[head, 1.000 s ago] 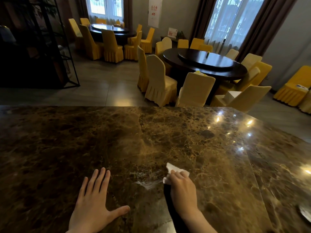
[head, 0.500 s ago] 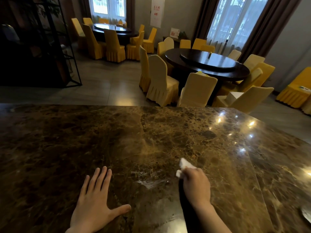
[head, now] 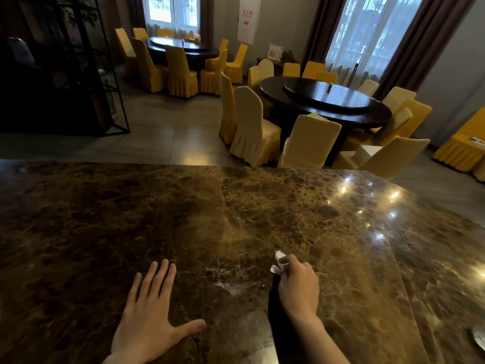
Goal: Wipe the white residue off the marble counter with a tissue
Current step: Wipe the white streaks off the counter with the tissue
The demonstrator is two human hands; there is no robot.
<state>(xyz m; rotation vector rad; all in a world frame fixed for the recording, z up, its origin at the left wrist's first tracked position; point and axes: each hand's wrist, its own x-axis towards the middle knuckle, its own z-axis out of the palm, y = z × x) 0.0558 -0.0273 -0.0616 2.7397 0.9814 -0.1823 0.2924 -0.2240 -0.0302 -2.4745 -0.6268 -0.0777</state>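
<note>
A brown marble counter (head: 236,211) fills the lower half of the view. White smeared residue (head: 233,281) lies on it between my two hands. My right hand (head: 298,286) is closed around a crumpled white tissue (head: 278,262), which sticks out past the fingers just right of the residue. My left hand (head: 149,311) rests flat on the marble, fingers spread, holding nothing, to the left of the residue.
Beyond the counter's far edge stand a dark round dining table (head: 328,101) with yellow-covered chairs (head: 252,127), a second table (head: 181,47) at the back, and a black metal shelf (head: 78,74) on the left. A shiny object (head: 479,337) shows at the counter's right edge.
My right hand with the tissue has slid to the right, off the residue. The left hand has stayed in place on the counter.
</note>
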